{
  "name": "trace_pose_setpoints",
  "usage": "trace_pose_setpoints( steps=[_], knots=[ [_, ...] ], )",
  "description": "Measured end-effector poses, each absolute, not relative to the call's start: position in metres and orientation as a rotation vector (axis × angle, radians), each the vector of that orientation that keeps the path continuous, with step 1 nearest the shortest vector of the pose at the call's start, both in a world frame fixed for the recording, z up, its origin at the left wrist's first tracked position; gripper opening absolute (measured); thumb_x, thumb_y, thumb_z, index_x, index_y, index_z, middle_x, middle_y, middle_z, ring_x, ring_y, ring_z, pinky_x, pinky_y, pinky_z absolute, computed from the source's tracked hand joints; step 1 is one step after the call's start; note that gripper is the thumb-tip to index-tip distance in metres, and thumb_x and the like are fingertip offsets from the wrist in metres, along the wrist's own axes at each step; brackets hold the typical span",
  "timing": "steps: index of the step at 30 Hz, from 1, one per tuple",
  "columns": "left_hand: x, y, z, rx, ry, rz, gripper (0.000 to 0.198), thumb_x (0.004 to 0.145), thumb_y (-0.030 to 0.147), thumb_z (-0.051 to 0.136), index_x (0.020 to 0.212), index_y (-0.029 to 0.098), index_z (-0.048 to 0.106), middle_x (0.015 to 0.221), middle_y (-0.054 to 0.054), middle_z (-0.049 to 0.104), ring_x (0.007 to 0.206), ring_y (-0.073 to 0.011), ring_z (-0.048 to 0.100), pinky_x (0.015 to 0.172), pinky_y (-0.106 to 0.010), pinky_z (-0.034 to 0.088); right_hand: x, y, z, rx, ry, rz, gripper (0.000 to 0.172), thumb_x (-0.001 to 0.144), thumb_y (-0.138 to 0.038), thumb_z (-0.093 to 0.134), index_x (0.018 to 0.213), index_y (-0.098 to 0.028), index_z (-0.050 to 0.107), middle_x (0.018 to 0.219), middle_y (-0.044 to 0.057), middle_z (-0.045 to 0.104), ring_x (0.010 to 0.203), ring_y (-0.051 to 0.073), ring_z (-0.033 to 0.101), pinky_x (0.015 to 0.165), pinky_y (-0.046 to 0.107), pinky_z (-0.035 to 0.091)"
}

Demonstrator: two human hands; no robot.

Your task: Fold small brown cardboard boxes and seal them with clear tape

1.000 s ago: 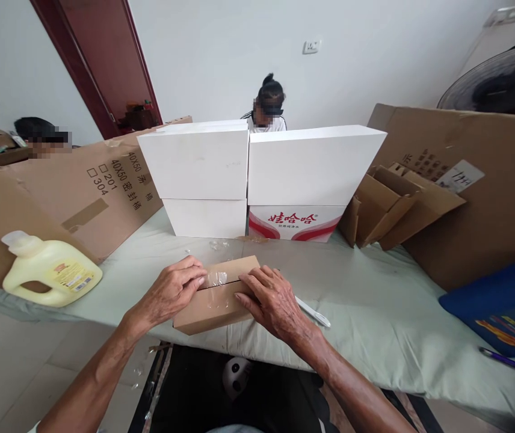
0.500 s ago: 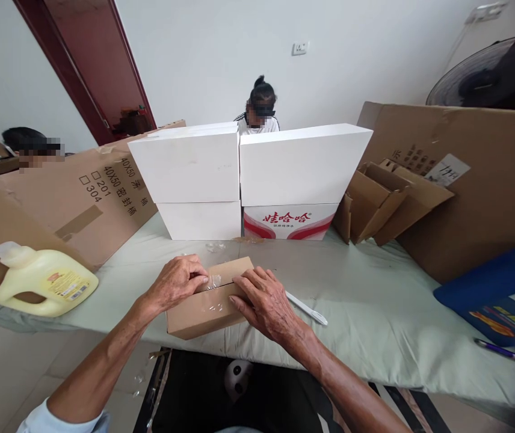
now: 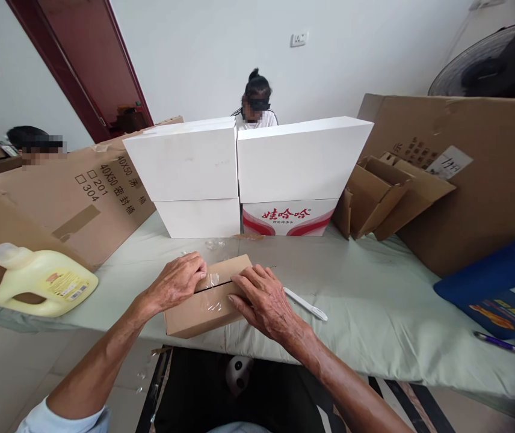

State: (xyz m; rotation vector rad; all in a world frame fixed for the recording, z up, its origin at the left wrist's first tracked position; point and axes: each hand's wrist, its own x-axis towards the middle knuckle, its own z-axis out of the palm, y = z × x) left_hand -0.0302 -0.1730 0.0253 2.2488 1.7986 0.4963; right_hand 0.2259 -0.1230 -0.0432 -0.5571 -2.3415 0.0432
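A small brown cardboard box [image 3: 203, 311] sits near the table's front edge, tilted a little to the view. A dark slit runs between its top flaps, and pieces of clear tape [image 3: 213, 280] cling to both sides of it. My left hand [image 3: 177, 281] is closed at the box's left end, fingers curled over the far flap. With my right hand [image 3: 264, 299] I grip the right end, fingers over the top and thumb on the near side. Just right of that hand lies a white knife-like tool [image 3: 307, 305].
White boxes [image 3: 185, 171] are stacked across the table's far side, with a person [image 3: 257, 102] behind them. A yellow jug [image 3: 45, 282] lies at left, a blue container [image 3: 496, 294] and purple pen [image 3: 501, 344] at right. Large cardboard panels [image 3: 492, 198] flank the table.
The dark slit between the flaps shows more clearly. My left fingers are curled tighter at the flap, while my right hand keeps its place. The view has shifted slightly.
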Motion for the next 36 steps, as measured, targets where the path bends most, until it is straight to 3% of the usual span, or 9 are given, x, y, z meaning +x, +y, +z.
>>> trace_pose_setpoints(
  steps=[12, 16, 20, 24, 29, 33, 36],
  knots=[
    [-0.019, -0.186, 0.028, 2.093, 1.655, 0.704, 0.024, 0.107, 0.027, 0.04, 0.084, 0.024, 0.043, 0.083, 0.001, 0.055, 0.075, -0.0179, 0.048, 0.069, -0.033, 0.038, 0.225, -0.126, -0.042, -0.581, -2.362, 0.077, 0.008, 0.11, -0.029, 0.061, 0.107, -0.022, 0.063, 0.1, 0.007, 0.066, 0.089, 0.025, 0.049, 0.081, 0.04, 0.036],
    [-0.014, -0.186, 0.03, 1.962, 1.54, 0.791, 0.027, 0.11, 0.032, 0.04, 0.086, 0.024, 0.048, 0.082, 0.001, 0.057, 0.075, -0.0171, 0.05, 0.07, -0.032, 0.042, 0.224, -0.125, -0.042, -0.568, -2.36, 0.055, 0.007, 0.109, -0.028, 0.061, 0.108, -0.021, 0.063, 0.098, 0.007, 0.066, 0.089, 0.025, 0.048, 0.08, 0.039, 0.035],
    [-0.014, -0.183, 0.039, 1.86, 1.453, 1.089, 0.026, 0.11, 0.034, 0.046, 0.089, 0.022, 0.056, 0.086, -0.002, 0.064, 0.083, -0.0175, 0.059, 0.08, -0.033, 0.049, 0.224, -0.124, -0.043, -0.565, -2.348, 0.062, 0.009, 0.111, -0.029, 0.059, 0.11, -0.022, 0.063, 0.097, 0.007, 0.066, 0.088, 0.025, 0.048, 0.079, 0.039, 0.035],
    [-0.022, -0.18, 0.046, 1.814, 1.512, 1.341, 0.013, 0.106, 0.029, 0.052, 0.097, 0.022, 0.058, 0.077, 0.001, 0.061, 0.075, -0.0166, 0.059, 0.076, -0.032, 0.051, 0.225, -0.126, -0.042, -0.58, -2.345, 0.124, 0.01, 0.111, -0.03, 0.059, 0.112, -0.022, 0.064, 0.1, 0.007, 0.067, 0.09, 0.026, 0.051, 0.081, 0.04, 0.037],
    [-0.03, -0.187, 0.041, 2.025, 1.599, 1.176, 0.023, 0.11, 0.025, 0.043, 0.106, 0.022, 0.066, 0.082, 0.0, 0.06, 0.076, -0.0158, 0.058, 0.076, -0.031, 0.05, 0.224, -0.126, -0.042, -0.607, -2.322, 0.228, 0.012, 0.111, -0.031, 0.061, 0.117, -0.022, 0.066, 0.105, 0.008, 0.07, 0.094, 0.025, 0.054, 0.083, 0.04, 0.039],
    [-0.029, -0.194, 0.035, 2.205, 1.584, 0.902, 0.031, 0.108, 0.019, 0.04, 0.098, 0.021, 0.069, 0.087, -0.002, 0.064, 0.078, -0.0167, 0.059, 0.074, -0.032, 0.046, 0.222, -0.125, -0.042, -0.62, -2.311, 0.281, 0.011, 0.11, -0.03, 0.061, 0.115, -0.022, 0.067, 0.105, 0.007, 0.071, 0.093, 0.025, 0.055, 0.082, 0.04, 0.039],
    [-0.025, -0.195, 0.034, 2.21, 1.559, 0.733, 0.025, 0.106, 0.022, 0.048, 0.095, 0.021, 0.07, 0.087, -0.002, 0.066, 0.075, -0.0163, 0.058, 0.071, -0.031, 0.046, 0.221, -0.124, -0.041, -0.63, -2.318, 0.291, 0.009, 0.109, -0.029, 0.062, 0.113, -0.023, 0.067, 0.104, 0.007, 0.07, 0.092, 0.024, 0.054, 0.081, 0.039, 0.039]
  ],
)
